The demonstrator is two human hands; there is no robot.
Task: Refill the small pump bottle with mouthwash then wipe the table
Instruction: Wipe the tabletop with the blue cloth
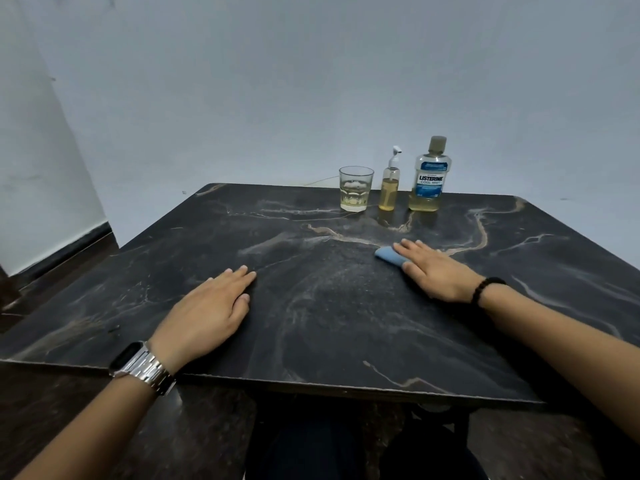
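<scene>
At the far edge of the dark marble table point(311, 323) stands the small pump bottle point(389, 183), capped with its white pump and holding yellowish liquid. Right of it stands the Listerine mouthwash bottle point(429, 176), capped, with liquid in its lower part. My right hand point(434, 268) lies flat on a folded blue cloth point(389, 255), pressing it onto the tabletop; only the cloth's left end shows. Flat on the bare table at the near left lies my left hand point(211, 310), fingers together, holding nothing.
A clear glass point(356, 188) with a little pale liquid stands left of the pump bottle. A pale wall rises close behind the table. The near table edge runs just below my wrists, with dark floor and my legs beneath.
</scene>
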